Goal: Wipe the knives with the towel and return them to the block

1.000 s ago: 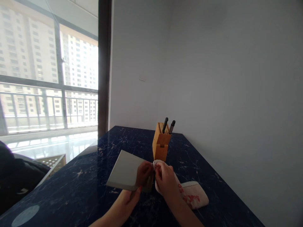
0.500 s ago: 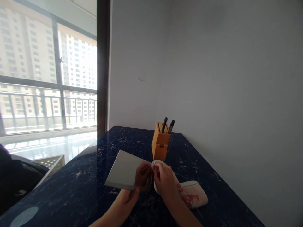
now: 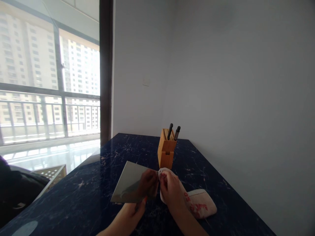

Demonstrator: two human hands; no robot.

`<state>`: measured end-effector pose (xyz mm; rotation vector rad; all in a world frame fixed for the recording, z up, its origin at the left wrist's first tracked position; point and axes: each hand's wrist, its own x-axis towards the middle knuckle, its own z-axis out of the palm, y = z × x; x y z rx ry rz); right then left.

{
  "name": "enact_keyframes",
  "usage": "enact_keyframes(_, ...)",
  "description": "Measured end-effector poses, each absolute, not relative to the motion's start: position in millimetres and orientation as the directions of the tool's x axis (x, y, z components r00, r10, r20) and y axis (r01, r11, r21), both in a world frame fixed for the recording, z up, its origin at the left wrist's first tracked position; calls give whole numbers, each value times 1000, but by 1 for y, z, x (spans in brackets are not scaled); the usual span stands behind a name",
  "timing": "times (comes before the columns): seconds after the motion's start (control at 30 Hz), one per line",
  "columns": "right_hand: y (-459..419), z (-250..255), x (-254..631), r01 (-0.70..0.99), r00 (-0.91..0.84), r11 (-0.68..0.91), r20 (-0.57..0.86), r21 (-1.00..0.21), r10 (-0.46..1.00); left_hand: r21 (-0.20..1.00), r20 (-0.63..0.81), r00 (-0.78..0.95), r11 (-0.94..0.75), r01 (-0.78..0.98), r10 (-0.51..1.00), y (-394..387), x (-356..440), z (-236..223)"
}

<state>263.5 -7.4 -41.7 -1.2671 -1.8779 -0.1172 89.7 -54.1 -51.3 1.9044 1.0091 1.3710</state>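
A floor-to-ceiling window (image 3: 49, 82) shows a balcony railing (image 3: 44, 118) and high-rise apartment blocks beyond; a white wall (image 3: 233, 82) carries a small switch plate (image 3: 146, 81); against it runs a dark blue marble worktop (image 3: 81, 193) with pale veins. On the worktop stands a bamboo knife block (image 3: 166, 152), upright, with two dark knife handles (image 3: 169, 131) rising from its slots. In front of the block, the left hand (image 3: 148, 185) is closed around the near end of a broad steel cleaver blade (image 3: 130, 183), held up off the surface; the right hand (image 3: 171, 190) pinches a white cloth (image 3: 200, 204) against the blade's end; the cloth's red lettering is too blurred to read.
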Motion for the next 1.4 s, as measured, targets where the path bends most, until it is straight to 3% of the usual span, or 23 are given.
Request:
enact_keyframes(0.2, -9, -54, 254, 787, -189, 511, 654, -345, 732, 903, 417, 92, -424, 71, 904, -46, 89, -62)
enact_keyframes(0.5, -8, -40, 263, 773, -113, 494, 679, -398, 725, 877, 439, 86, -447, 176, 895, -52, 91, -59)
enact_keyframes(0.7, -8, -49, 257, 763, -221, 536, 634, -361, 741, 931, 354, 16, -351, -103, 935, -47, 91, -56)
enact_keyframes(0.8, -7, -49, 257, 730, -213, 554, 637, -401, 741, 932, 292, 50, -273, -238, 955, -46, 93, -55)
enact_keyframes(0.93, -2, -44, 264, 686, -99, 528, 656, -500, 749, 928, 284, 108, -245, -280, 953, -48, 95, -54)
enact_keyframes(1.1, 9, -42, 279, 639, -29, 488, 615, -595, 788, 934, 168, 3, -158, -321, 986, -50, 96, -53)
enact_keyframes(1.4, -1, -33, 270, 655, -130, 563, 659, -504, 741, 924, 225, 23, -206, -322, 974, -47, 96, -61)
